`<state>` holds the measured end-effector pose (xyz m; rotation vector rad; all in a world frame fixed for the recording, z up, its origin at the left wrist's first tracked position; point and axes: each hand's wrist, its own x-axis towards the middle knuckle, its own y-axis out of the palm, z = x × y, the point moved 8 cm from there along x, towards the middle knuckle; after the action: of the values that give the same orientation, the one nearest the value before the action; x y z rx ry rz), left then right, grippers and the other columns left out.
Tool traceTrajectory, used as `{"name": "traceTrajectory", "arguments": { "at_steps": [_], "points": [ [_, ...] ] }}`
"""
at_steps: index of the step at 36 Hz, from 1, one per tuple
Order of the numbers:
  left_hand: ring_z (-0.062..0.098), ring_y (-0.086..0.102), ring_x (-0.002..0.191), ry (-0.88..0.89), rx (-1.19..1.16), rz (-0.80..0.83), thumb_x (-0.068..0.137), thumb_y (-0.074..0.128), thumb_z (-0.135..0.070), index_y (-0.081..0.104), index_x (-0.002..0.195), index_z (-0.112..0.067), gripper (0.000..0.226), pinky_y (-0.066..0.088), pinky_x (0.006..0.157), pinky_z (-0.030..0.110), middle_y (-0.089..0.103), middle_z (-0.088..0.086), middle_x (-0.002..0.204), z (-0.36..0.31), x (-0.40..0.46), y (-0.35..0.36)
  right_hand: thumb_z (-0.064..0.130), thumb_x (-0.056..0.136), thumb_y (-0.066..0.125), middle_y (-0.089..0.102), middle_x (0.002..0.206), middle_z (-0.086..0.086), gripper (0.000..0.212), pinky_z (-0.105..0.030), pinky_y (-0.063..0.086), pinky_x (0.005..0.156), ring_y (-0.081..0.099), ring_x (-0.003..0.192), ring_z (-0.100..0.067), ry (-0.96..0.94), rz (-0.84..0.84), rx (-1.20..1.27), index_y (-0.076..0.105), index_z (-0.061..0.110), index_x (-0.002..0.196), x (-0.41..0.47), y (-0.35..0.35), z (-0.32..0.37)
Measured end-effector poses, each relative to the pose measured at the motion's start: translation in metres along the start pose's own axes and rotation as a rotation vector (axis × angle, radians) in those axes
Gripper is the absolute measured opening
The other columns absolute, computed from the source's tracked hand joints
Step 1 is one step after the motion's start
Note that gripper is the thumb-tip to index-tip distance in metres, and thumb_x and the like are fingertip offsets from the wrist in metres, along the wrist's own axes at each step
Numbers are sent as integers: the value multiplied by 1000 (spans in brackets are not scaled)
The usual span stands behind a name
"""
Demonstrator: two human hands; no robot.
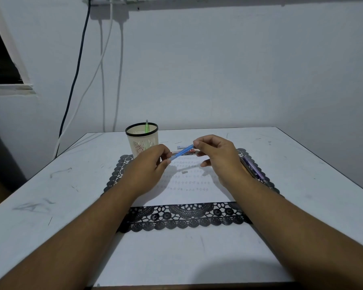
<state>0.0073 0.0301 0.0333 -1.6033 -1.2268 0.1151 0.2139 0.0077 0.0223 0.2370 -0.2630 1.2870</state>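
Here, a blue pen (181, 153) is being held just above a written sheet of paper (189, 195), its lower end being pinched by the left hand (150, 165) and its upper end by the right hand (217, 156). Seemingly, the pen is being uncapped or pulled apart; a straight pull along the barrel is being called for next. Both grips are being closed tight on it, nothing else being grasped.

Pale bluish wall (218, 70) behind a scuffed white table (50, 195); dark window opening (0, 59) at upper left; cables (76, 70) hang down the wall; dim light
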Motion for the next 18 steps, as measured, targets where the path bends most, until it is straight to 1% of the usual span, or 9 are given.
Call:
{"name": "traceTrajectory", "arguments": {
  "at_steps": [8,11,14,16,18],
  "points": [
    [11,56,85,2,-39,2,104,60,-25,60,100,-31,7,53,74,41,61,-13,93,1,0,1,25,93,78,79,91,0,6,-27,56,59,70,80,-8,4,10,-6,84,27,91,-1,0,-1],
    [9,56,84,-1,-45,-1,104,60,-25,60,99,-31,8,52,74,40,61,-13,92,2,0,1,26,94,77,79,89,0,8,-26,57,57,68,78,-7,-24,-12,-60,84,25,92,-1,-2,1],
    [8,56,82,-12,-61,-3,103,61,-26,59,96,-34,11,51,73,38,61,-13,90,4,0,1,26,97,74,79,86,4,11,-25,56,54,66,75,0,-81,-36,-127,84,21,98,-3,-2,6],
    [10,57,82,-31,-95,-3,103,61,-26,60,96,-34,11,51,73,39,62,-12,91,7,0,2,22,98,72,80,89,6,13,-25,55,58,67,78,2,-107,-42,-150,84,19,105,-5,-1,9],
    [8,57,82,-50,-124,-6,103,61,-26,60,97,-35,11,51,74,38,63,-12,91,10,0,3,20,99,71,79,96,6,17,-24,53,68,68,82,3,-116,-40,-189,82,18,111,-5,-1,10]
  ]
}}
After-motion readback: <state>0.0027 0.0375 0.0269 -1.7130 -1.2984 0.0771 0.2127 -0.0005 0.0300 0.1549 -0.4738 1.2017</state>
